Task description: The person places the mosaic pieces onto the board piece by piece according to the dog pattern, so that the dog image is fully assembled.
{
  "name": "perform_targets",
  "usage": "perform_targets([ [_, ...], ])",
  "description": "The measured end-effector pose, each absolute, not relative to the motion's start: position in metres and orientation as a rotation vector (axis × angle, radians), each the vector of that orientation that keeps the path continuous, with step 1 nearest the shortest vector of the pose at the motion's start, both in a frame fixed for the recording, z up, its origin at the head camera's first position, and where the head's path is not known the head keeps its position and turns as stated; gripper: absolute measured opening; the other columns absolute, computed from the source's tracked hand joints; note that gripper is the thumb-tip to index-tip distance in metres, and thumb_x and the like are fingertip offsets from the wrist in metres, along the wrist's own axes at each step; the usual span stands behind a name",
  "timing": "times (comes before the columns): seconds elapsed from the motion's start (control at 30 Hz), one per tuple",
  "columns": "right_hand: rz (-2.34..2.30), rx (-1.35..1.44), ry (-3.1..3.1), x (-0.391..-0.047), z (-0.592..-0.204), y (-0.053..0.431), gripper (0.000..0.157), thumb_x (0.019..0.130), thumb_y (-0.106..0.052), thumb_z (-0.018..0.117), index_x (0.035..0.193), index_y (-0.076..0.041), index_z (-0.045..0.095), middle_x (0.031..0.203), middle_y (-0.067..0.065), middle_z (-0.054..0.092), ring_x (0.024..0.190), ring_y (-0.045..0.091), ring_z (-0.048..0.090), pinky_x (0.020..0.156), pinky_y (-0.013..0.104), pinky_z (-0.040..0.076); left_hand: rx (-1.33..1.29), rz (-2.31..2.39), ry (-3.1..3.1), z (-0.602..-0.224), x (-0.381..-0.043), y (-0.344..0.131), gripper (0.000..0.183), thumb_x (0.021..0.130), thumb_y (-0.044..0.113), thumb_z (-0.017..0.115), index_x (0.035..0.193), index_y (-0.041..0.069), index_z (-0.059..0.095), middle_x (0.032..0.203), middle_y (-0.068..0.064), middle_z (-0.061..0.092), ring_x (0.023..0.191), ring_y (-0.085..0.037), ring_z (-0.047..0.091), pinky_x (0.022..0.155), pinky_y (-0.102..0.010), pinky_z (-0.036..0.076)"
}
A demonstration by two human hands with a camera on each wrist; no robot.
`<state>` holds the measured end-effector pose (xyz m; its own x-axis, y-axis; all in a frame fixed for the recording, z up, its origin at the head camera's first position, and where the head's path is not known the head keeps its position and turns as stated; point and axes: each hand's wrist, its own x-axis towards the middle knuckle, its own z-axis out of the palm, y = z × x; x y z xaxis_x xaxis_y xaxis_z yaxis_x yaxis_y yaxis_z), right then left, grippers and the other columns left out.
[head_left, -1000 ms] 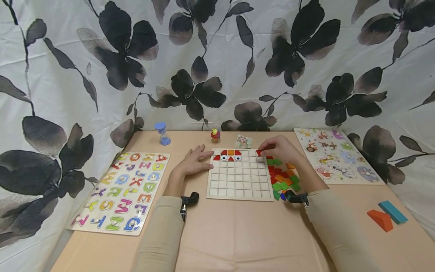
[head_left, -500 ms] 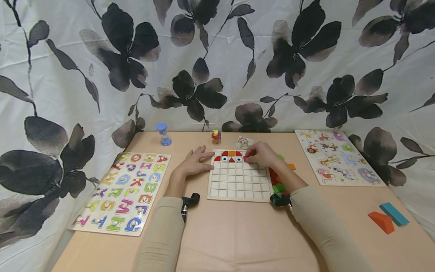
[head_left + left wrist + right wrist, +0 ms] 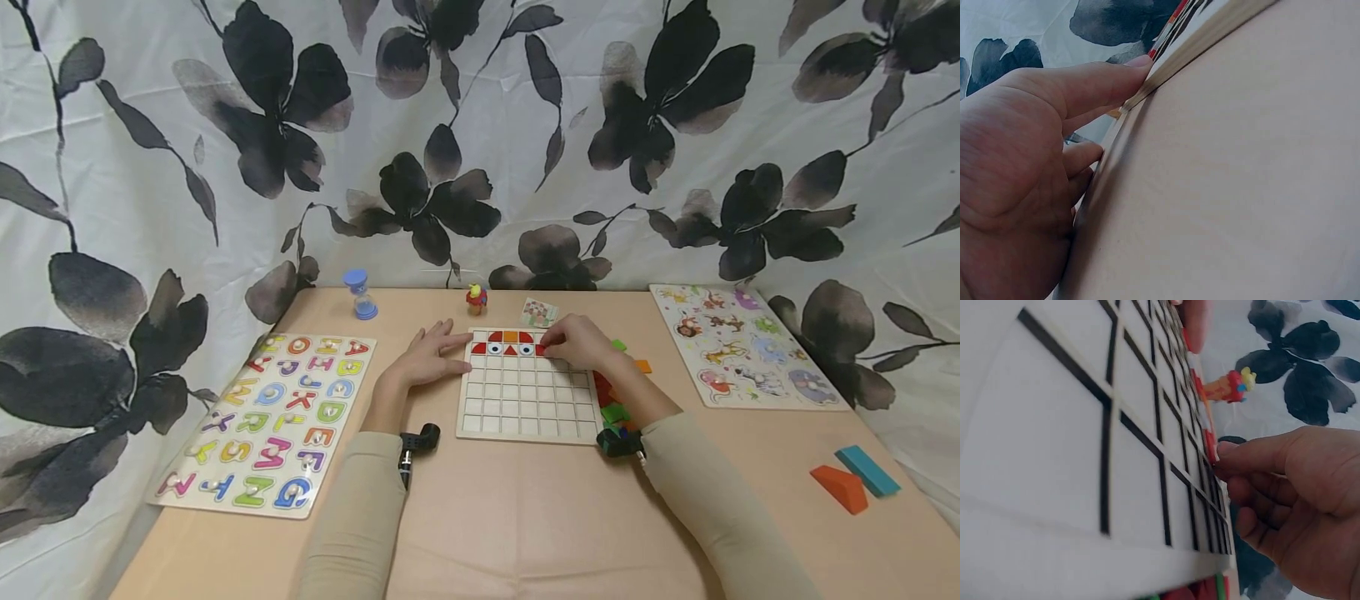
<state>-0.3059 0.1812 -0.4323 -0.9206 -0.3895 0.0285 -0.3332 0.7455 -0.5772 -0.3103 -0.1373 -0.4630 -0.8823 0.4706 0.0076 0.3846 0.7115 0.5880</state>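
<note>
A white square grid board [image 3: 525,408] lies on the table. Along its far edge run two rows of tiles in red, orange and white, among them two round eye tiles [image 3: 495,349]. With its fingers extended, my left hand [image 3: 429,357] touches the board's left edge; in the left wrist view the thumb [image 3: 1110,81] rests at the rim. My right hand [image 3: 581,342] pinches a small red tile [image 3: 540,350] at the right end of the second row, mostly hidden by the fingertips.
Loose tiles [image 3: 615,414] lie right of the board, partly beneath my right forearm. Behind it stand a small figurine [image 3: 476,300], a picture card [image 3: 540,312] and an hourglass [image 3: 362,298]. An alphabet board [image 3: 255,404] is at left, an animal board [image 3: 750,346] and two blocks [image 3: 840,489] at right.
My right hand has moved left from the board's far right corner to the second row, carrying the red tile, then stayed there. The left hand keeps its place.
</note>
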Motion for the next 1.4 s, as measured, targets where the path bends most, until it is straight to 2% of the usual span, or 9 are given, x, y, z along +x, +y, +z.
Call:
perform_targets([
  [0.13, -0.973, -0.649, 2.858, -0.296, -0.420, 0.200, 0.028, 0.087, -0.015, 0.071, 0.114, -0.009, 0.071, 0.104, 0.007, 0.069, 0.089, 0.021, 0.058, 0.073, 0.037, 0.052, 0.698, 0.894, 2.773, -0.463, -0.311, -0.137, 0.065, 0.083, 0.046, 0.068, 0.142, 0.024, 0.050, 0.158, -0.016, 0.018, 0.147, -0.032, 0.006, 0.118, -0.050, -0.003],
  [0.27, -1.026, -0.686, 2.889, -0.282, -0.403, 0.226, 0.031, 0.087, -0.017, 0.071, 0.118, -0.012, 0.069, 0.110, 0.010, 0.067, 0.084, 0.021, 0.055, 0.069, 0.033, 0.050, 0.702, 0.888, 2.781, -0.465, -0.312, -0.138, 0.064, 0.084, 0.046, 0.068, 0.141, 0.025, 0.050, 0.158, -0.016, 0.018, 0.147, -0.033, 0.006, 0.118, -0.051, -0.003],
  [0.53, -1.053, -0.565, 2.900, -0.273, -0.398, 0.277, 0.032, 0.089, -0.019, 0.069, 0.120, -0.016, 0.067, 0.115, 0.011, 0.064, 0.088, 0.024, 0.055, 0.074, 0.036, 0.051, 0.672, 0.895, 2.772, -0.465, -0.312, -0.139, 0.065, 0.083, 0.049, 0.067, 0.141, 0.027, 0.050, 0.159, -0.013, 0.018, 0.148, -0.030, 0.006, 0.119, -0.047, -0.004],
  [0.7, -0.991, -0.422, 2.902, -0.279, -0.415, 0.295, 0.034, 0.092, -0.013, 0.065, 0.125, -0.013, 0.063, 0.118, 0.014, 0.059, 0.093, 0.029, 0.053, 0.073, 0.035, 0.051, 0.666, 0.901, 2.774, -0.464, -0.312, -0.139, 0.065, 0.083, 0.048, 0.068, 0.141, 0.027, 0.050, 0.159, -0.013, 0.018, 0.148, -0.030, 0.006, 0.119, -0.047, -0.004],
  [0.8, -0.947, -0.385, 2.864, -0.284, -0.429, 0.298, 0.036, 0.093, -0.009, 0.060, 0.129, -0.012, 0.060, 0.124, 0.014, 0.057, 0.101, 0.031, 0.051, 0.081, 0.040, 0.052, 0.663, 0.896, 2.772, -0.464, -0.311, -0.139, 0.065, 0.083, 0.048, 0.068, 0.141, 0.027, 0.050, 0.159, -0.013, 0.017, 0.148, -0.029, 0.005, 0.119, -0.047, -0.004],
  [0.9, -0.889, -0.398, 2.871, -0.288, -0.441, 0.299, 0.034, 0.093, -0.004, 0.058, 0.127, -0.010, 0.062, 0.126, 0.015, 0.058, 0.106, 0.033, 0.052, 0.092, 0.048, 0.050, 0.663, 0.887, 2.768, -0.464, -0.311, -0.138, 0.065, 0.082, 0.050, 0.067, 0.142, 0.028, 0.049, 0.159, -0.012, 0.017, 0.148, -0.029, 0.005, 0.119, -0.048, -0.004],
  [1.0, -0.844, -0.431, 2.932, -0.290, -0.446, 0.301, 0.030, 0.091, 0.000, 0.060, 0.119, -0.007, 0.066, 0.121, 0.015, 0.062, 0.105, 0.032, 0.055, 0.097, 0.052, 0.046, 0.665, 0.892, 2.767, -0.463, -0.311, -0.138, 0.066, 0.082, 0.050, 0.068, 0.142, 0.028, 0.049, 0.159, -0.013, 0.017, 0.148, -0.029, 0.005, 0.119, -0.048, -0.004],
  [1.13, -0.811, -0.478, 2.996, -0.291, -0.448, 0.302, 0.025, 0.089, 0.000, 0.062, 0.112, -0.007, 0.070, 0.112, 0.013, 0.066, 0.097, 0.030, 0.056, 0.093, 0.052, 0.048, 0.666, 0.903, 2.768, -0.463, -0.310, -0.138, 0.065, 0.083, 0.048, 0.068, 0.141, 0.027, 0.050, 0.159, -0.013, 0.018, 0.148, -0.029, 0.006, 0.119, -0.047, -0.004],
  [1.4, -0.767, -0.482, 3.017, -0.289, -0.447, 0.309, 0.020, 0.090, -0.012, 0.066, 0.110, -0.009, 0.071, 0.106, 0.009, 0.065, 0.090, 0.025, 0.055, 0.083, 0.043, 0.052, 0.667, 0.902, 2.765, -0.463, -0.310, -0.136, 0.065, 0.083, 0.048, 0.068, 0.141, 0.027, 0.050, 0.159, -0.014, 0.018, 0.148, -0.031, 0.006, 0.119, -0.050, -0.003],
])
